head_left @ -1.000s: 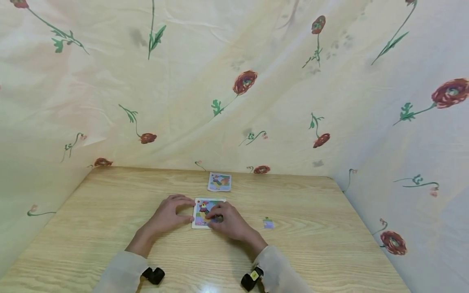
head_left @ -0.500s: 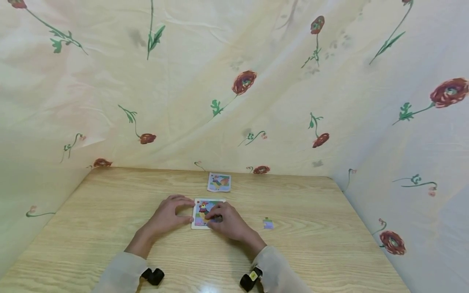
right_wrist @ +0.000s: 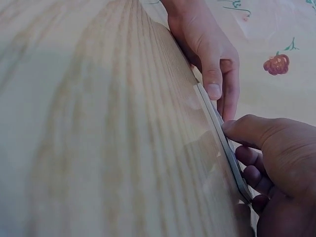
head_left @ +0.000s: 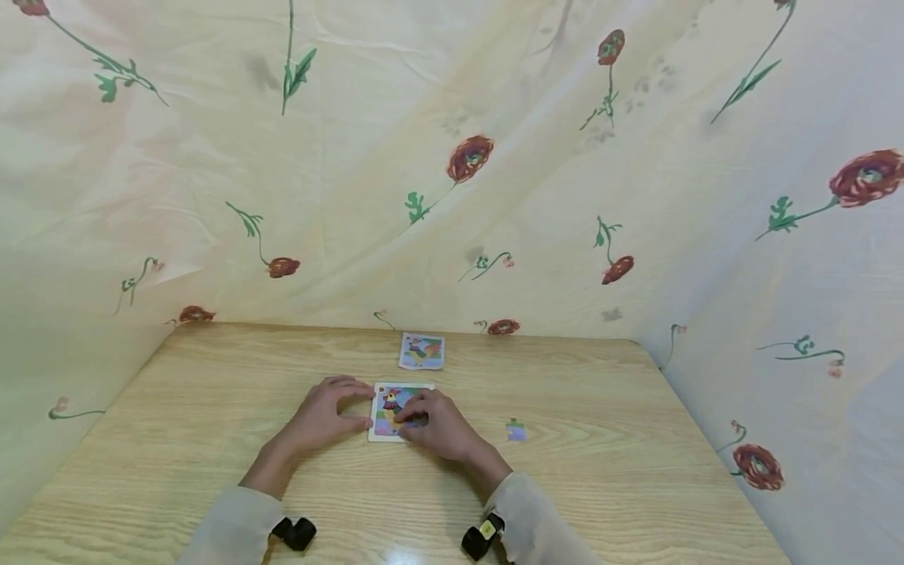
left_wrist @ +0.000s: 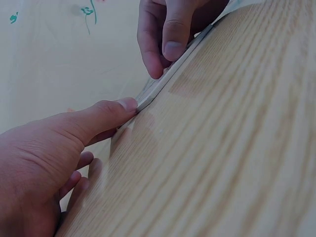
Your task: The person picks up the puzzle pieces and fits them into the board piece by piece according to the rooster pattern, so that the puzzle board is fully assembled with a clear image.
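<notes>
A small white-framed puzzle board (head_left: 372,432) with a rooster picture lies on the table in the head view. At its left edge, my left hand (head_left: 321,416) rests with thumb and fingertips spread apart, touching the frame. My right hand (head_left: 443,428) reaches over the board's right half, its thumb and fingers bent down onto the picture. It covers that part of the puzzle, and I cannot tell whether a piece is between its fingertips. In the right wrist view, the board (right_wrist: 217,126) appears edge-on, with the right thumb (right_wrist: 242,127) at its upper face.
A loose puzzle piece (head_left: 516,430), lilac and green, lies to the right of the board. Behind the board sits a rooster picture card (head_left: 422,351). The wooden table (head_left: 586,471) is bordered by a flower-printed cloth (head_left: 339,173) at the back and both sides.
Both hands stay almost where they were. The dark patch seen between the right hand's thumb and fingers has become smaller and less distinct.
</notes>
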A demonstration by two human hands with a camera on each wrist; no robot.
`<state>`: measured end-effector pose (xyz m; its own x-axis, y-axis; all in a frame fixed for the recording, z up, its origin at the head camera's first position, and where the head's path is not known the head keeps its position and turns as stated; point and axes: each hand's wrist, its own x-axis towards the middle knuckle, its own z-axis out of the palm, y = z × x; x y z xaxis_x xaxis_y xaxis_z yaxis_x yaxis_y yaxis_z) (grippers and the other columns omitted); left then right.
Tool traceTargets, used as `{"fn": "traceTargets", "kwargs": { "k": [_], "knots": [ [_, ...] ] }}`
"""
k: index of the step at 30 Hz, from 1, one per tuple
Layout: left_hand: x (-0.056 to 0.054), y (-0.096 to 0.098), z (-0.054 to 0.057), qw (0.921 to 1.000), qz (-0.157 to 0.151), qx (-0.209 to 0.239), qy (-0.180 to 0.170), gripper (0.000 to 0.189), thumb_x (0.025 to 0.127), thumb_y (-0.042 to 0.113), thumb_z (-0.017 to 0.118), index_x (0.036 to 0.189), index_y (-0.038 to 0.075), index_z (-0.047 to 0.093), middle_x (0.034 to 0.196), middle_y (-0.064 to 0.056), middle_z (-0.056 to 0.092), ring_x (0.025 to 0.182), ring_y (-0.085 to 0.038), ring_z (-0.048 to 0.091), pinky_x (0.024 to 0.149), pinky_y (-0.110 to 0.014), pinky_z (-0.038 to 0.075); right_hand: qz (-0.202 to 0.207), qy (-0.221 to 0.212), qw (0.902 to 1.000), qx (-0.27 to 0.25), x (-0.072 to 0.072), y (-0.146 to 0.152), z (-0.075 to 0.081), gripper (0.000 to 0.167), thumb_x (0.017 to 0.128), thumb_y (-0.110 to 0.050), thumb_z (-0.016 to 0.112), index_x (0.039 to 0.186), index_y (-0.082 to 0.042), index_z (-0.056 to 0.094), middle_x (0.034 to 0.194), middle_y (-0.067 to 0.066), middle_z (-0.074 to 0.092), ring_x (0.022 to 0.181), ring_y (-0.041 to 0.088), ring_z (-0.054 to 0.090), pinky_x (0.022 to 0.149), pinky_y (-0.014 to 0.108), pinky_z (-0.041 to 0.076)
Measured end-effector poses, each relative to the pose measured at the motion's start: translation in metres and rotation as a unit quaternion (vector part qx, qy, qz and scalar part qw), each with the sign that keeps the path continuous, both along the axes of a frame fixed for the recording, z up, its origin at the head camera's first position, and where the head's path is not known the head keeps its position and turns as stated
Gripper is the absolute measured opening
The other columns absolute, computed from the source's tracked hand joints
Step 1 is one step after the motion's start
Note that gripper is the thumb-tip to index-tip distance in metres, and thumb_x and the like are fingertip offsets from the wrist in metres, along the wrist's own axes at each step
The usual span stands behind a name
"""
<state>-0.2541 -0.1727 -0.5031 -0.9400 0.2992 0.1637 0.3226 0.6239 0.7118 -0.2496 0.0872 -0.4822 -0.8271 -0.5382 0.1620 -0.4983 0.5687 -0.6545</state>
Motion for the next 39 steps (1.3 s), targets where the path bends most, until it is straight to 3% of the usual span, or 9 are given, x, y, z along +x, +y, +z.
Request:
{"fn": "traceTargets", "kwargs": {
  "k": [10, 17, 25, 39],
  "knots": [
    [0.002, 0.001, -0.004, 0.9998, 0.005, 0.01, -0.017, 0.047, 0.086, 0.039, 0.084, 0.13, 0.03, 0.072, 0.142, 0.003, 0.063, 0.147, -0.032, 0.04, 0.119, -0.071, 0.028, 0.018, 0.008, 0.9998, -0.003, 0.008, 0.025, 0.012, 0.014, 0.096, -0.017, 0.074, 0.108, -0.014, 0.08, 0.114, 0.001, 0.073, 0.107, 0.019, 0.063, 0.089, 0.031, 0.054],
    [-0.001, -0.002, -0.006, 0.9999, 0.004, 0.008, -0.01, 0.046, 0.085, 0.04, 0.084, 0.128, 0.031, 0.072, 0.141, 0.005, 0.064, 0.146, -0.031, 0.041, 0.118, -0.072, 0.028, -0.043, 0.007, 0.999, -0.013, 0.013, 0.074, 0.02, 0.017, 0.094, -0.013, 0.075, 0.11, -0.011, 0.078, 0.109, 0.002, 0.071, 0.104, 0.021, 0.061, 0.085, 0.029, 0.052],
    [-0.002, -0.002, -0.006, 1.0, 0.001, 0.0, -0.003, 0.046, 0.086, 0.039, 0.084, 0.129, 0.029, 0.072, 0.141, 0.003, 0.065, 0.146, -0.033, 0.041, 0.119, -0.072, 0.025, -0.094, 0.031, 0.9949, -0.017, 0.015, 0.126, 0.019, 0.018, 0.091, -0.01, 0.078, 0.11, -0.009, 0.078, 0.105, 0.005, 0.071, 0.098, 0.026, 0.06, 0.067, 0.021, 0.047],
    [-0.001, 0.0, -0.004, 1.0, 0.0, 0.001, 0.001, 0.046, 0.086, 0.04, 0.084, 0.129, 0.03, 0.072, 0.141, 0.004, 0.065, 0.145, -0.031, 0.042, 0.119, -0.071, 0.025, -0.147, 0.006, 0.9891, 0.003, 0.022, 0.181, 0.011, 0.018, 0.092, -0.016, 0.079, 0.109, -0.015, 0.077, 0.103, -0.001, 0.069, 0.092, 0.017, 0.059, 0.073, 0.022, 0.048]
  ]
}}
